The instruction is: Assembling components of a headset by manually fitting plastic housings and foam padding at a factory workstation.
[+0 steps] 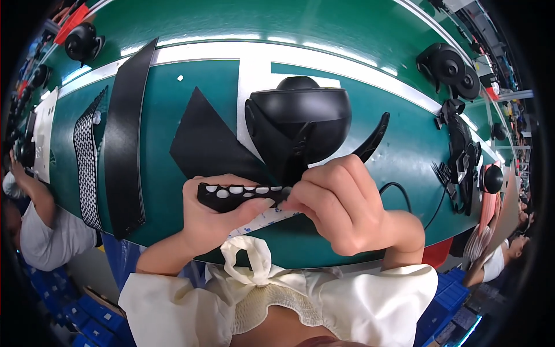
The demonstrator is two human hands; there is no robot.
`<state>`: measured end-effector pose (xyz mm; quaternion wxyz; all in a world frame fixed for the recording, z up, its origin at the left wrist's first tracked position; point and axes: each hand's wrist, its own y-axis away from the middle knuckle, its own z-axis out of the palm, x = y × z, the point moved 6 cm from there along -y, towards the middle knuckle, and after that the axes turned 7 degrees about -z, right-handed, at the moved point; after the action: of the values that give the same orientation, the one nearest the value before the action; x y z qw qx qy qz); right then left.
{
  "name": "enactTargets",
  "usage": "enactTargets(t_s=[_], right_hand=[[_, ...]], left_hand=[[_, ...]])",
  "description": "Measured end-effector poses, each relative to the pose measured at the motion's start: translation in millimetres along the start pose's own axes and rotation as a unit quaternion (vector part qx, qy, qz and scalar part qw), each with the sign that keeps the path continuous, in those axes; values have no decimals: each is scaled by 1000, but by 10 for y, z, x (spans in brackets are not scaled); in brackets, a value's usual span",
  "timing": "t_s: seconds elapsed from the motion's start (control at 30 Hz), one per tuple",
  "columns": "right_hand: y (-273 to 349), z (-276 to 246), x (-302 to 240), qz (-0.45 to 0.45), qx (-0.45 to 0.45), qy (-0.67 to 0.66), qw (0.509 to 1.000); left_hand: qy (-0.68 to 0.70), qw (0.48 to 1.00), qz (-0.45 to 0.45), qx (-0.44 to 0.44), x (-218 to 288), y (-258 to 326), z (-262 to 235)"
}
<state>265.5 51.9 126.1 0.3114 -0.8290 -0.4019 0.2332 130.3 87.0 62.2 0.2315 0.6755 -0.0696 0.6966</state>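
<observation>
My left hand [214, 214] holds a black strip with a row of oval holes [231, 195], white showing through them. My right hand [341, 202] pinches the strip's right end, close to the left hand. A thin white backing strip [263, 221] hangs out below between the two hands. Just beyond them on the green table [196, 87] stands a black rounded helmet-like shell [300, 121] with a curved black arm [373, 139] at its right side.
A black triangular sheet [199, 139] lies left of the shell. Farther left lie a long black strip [124, 144] and a perforated black-and-white strip [87, 156]. More black shells and parts [457, 69] sit at the right, with a cable [399, 188]. Other people's arms appear at both edges.
</observation>
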Motion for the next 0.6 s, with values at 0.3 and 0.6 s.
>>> enactTargets(t_s=[0.3,0.6], right_hand=[[7,-128,500,216,84,-307,923],[-12,-32,455,181,50,-312,931]], left_hand=[[-186,950,251,-23,177,22,61],[-144,951,257,-91,132,-39,128]])
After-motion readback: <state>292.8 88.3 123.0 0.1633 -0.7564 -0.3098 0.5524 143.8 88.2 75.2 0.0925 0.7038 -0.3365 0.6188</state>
